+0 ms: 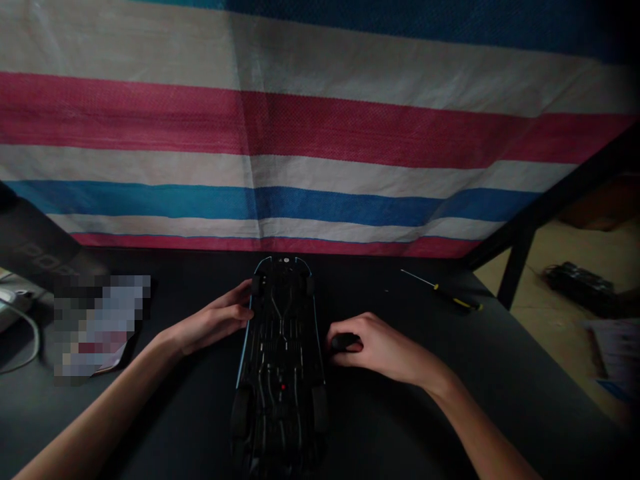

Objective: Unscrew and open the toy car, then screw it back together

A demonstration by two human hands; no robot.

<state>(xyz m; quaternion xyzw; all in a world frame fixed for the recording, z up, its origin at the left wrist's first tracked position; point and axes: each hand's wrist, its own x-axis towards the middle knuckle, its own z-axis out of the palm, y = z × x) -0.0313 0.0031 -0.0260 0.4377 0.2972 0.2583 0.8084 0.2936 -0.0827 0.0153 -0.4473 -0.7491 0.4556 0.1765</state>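
Note:
A toy car (283,340) with light-blue edges lies upside down on the dark table, its black underside and wheels facing up. The fingers of my left hand (217,320) rest against the car's left side, near its far end. To the right of the car, my right hand (357,340) is closed around a small black object (345,343), whose full shape is hidden by the fingers. Farther right lies a screwdriver (450,297) with a black and yellow handle, its thin shaft pointing to the back left.
A partly pixelated flat item (107,327) lies on the left of the table (405,427). Beside it are a dark cylindrical object (45,247) and a pale cable (37,340). A striped sheet (300,127) hangs behind. Dark frame bars (517,267) stand at the right.

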